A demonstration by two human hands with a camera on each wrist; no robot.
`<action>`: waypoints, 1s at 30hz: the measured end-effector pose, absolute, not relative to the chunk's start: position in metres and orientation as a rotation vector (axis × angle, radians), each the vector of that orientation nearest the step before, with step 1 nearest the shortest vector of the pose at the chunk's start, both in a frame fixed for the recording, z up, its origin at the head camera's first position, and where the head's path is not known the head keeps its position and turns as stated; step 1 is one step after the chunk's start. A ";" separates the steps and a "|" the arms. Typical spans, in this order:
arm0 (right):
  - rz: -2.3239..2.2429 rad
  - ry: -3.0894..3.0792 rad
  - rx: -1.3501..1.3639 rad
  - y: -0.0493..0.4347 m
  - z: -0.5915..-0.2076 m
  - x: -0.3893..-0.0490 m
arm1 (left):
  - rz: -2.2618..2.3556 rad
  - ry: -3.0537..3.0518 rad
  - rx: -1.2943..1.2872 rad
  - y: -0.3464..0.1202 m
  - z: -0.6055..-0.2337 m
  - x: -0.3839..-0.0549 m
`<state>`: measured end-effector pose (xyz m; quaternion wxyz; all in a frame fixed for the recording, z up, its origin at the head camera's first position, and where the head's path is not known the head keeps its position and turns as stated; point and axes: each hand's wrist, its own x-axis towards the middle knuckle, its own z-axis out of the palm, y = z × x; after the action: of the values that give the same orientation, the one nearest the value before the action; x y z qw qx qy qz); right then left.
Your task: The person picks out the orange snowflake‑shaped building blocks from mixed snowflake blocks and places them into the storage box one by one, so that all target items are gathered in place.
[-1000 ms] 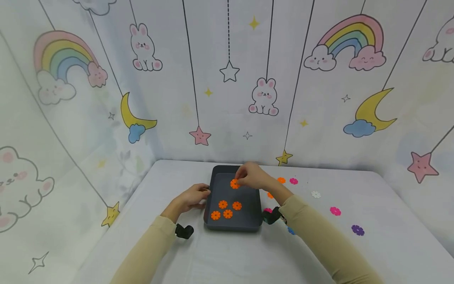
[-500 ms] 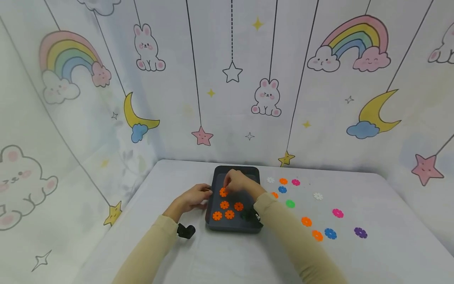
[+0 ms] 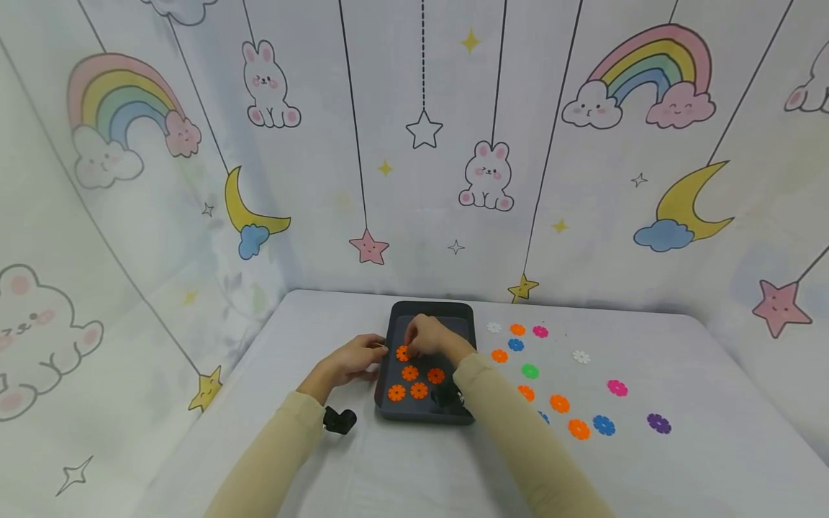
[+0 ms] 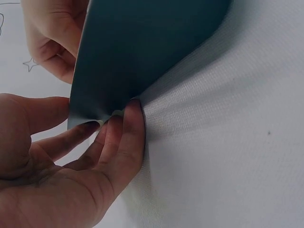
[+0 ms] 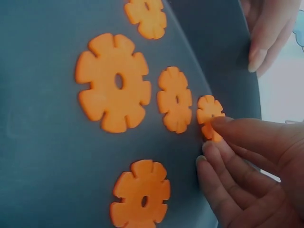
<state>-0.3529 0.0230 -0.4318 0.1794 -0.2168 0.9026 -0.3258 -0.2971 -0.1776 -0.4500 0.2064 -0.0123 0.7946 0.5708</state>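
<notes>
A dark grey rectangular tray (image 3: pixel 417 417) lies on the white-covered table. At its left side is my left hand (image 3: pixel 352 357); the left wrist view shows the thumb at the rim and the fingers (image 4: pixel 133 128) bent against the outer wall. Inside the tray, my right hand (image 3: pixel 430 337) pinches an orange flower-shaped slotted disc (image 5: pixel 207 110) between thumb and fingertips, low over the tray floor near the left wall. Several more orange discs, such as this flat disc (image 5: pixel 114 83), lie nearer the tray's front. The right hand partly covers the pinched disc.
Right of the tray, loose slotted discs are scattered on the table: orange (image 3: pixel 560 403), blue (image 3: pixel 604 425), green (image 3: pixel 530 371), pink (image 3: pixel 617 388), purple (image 3: pixel 658 423) and white (image 3: pixel 581 357). My right sleeve (image 3: pixel 512 432) hides part of that area. A patterned curtain (image 3: pixel 427 201) hangs behind.
My right hand has moved left and nearer within the tray, carrying the orange disc from the middle toward the left wall. The left hand stays at the tray's side.
</notes>
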 end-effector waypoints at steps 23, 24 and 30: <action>-0.878 2.643 -0.902 0.076 -0.372 -0.335 | 1.580 2.228 -0.052 -0.178 -0.447 -0.298; -0.880 2.643 -0.914 0.081 -0.370 -0.333 | 1.582 2.228 -0.050 -0.178 -0.448 -0.298; -0.910 2.673 -0.936 0.122 -0.365 -0.324 | 1.587 2.218 -0.045 -0.176 -0.451 -0.299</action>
<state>-0.3244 0.1221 -0.3649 0.0833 -0.3136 0.8954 -0.3047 -0.2987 -0.1757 -0.4511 0.2054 -0.0160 0.7958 0.5695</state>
